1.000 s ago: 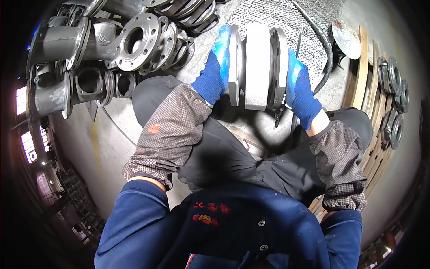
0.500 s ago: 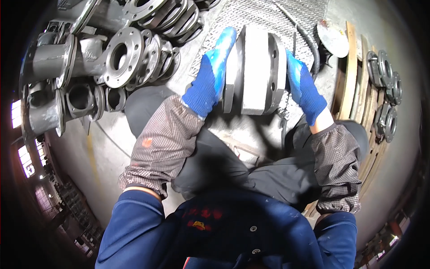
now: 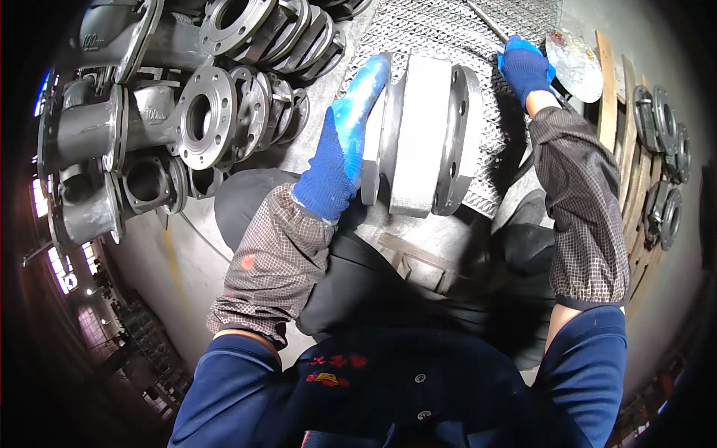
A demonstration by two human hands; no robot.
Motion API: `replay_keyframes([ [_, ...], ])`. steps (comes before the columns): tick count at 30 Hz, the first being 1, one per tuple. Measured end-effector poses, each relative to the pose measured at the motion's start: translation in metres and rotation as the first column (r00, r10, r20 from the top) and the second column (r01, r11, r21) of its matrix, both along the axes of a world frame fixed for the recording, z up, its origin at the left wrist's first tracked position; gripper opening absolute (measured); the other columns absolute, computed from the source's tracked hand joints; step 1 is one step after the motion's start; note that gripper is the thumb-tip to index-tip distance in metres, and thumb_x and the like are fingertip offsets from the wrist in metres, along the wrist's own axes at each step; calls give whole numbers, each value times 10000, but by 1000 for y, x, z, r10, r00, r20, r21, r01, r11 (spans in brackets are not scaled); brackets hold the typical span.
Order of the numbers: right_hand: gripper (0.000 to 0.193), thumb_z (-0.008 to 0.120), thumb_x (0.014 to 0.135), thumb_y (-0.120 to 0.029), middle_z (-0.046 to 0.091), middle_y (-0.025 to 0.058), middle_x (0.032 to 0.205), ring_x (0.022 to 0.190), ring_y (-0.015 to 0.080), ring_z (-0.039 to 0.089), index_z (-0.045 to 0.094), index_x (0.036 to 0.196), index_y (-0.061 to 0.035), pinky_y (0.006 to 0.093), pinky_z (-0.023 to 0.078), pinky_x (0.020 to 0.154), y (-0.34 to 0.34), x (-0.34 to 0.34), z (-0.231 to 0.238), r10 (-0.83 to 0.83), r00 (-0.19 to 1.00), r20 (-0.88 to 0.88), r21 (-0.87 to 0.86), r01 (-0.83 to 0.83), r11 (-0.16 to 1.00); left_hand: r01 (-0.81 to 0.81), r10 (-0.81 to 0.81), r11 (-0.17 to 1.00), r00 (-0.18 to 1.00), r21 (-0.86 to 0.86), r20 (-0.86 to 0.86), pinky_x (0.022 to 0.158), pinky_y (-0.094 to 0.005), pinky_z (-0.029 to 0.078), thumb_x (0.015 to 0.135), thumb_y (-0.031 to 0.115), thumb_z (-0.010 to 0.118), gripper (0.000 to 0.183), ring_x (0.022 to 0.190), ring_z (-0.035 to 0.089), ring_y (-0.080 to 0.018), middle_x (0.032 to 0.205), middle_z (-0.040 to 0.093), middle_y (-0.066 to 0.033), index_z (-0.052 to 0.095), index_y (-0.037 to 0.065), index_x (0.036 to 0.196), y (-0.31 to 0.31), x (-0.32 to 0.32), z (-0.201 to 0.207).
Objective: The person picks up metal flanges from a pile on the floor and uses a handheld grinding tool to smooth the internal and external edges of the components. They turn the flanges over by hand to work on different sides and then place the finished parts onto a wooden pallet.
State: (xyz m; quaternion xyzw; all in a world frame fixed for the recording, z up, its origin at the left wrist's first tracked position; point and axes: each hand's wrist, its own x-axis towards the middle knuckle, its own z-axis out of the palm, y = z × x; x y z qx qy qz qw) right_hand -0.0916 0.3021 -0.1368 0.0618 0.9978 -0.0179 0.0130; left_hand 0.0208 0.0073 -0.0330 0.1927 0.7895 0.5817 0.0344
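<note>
A heavy flanged metal casting (image 3: pixel 422 142) stands in front of me, with a pale, brightly lit middle block and dark round flanges with bolt holes. Along its left side lies my left hand (image 3: pixel 345 138) in a blue coated glove, fingers stretched out flat against the metal. My right hand (image 3: pixel 525 69), gloved too, is beyond the casting to the right. Its fingers are closed round a slim dark rod (image 3: pixel 489 21) that runs up and left from the fist. The grip itself is partly hidden by the back of the glove.
Dark flanged pipe bodies (image 3: pixel 153 112) are stacked at the left. Under the casting lies a textured metal plate (image 3: pixel 407 30). A stained pale disc (image 3: pixel 575 67) is beside my right hand. Farther right, wooden boards (image 3: pixel 627 142) lie near several loose flanges (image 3: pixel 667 123).
My right hand has left the casting's right side, moved up and right, and closed on the rod. My left hand stays against the casting, which appears slightly lower and tilted.
</note>
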Motion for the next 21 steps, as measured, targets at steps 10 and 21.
replay_keyframes([
  [10,367,540,768,-345,626,221,864,826,371,613,633,899,-16,420,486,738,-2,13,19,29,980,195,-134,-2,991,-37,-5,982,976,187,220,951,-341,446,956,286,382,487,1142,499,-218,1305,426,-162,302,8,1347,-10,-19,-4],
  [21,356,628,808,-294,657,106,804,616,121,567,608,1011,-2,223,457,595,-46,154,173,-163,977,135,-986,148,75,-140,98,940,984,310,148,969,-288,361,932,249,456,340,1037,557,-207,1108,597,-134,548,32,1176,13,-14,18],
])
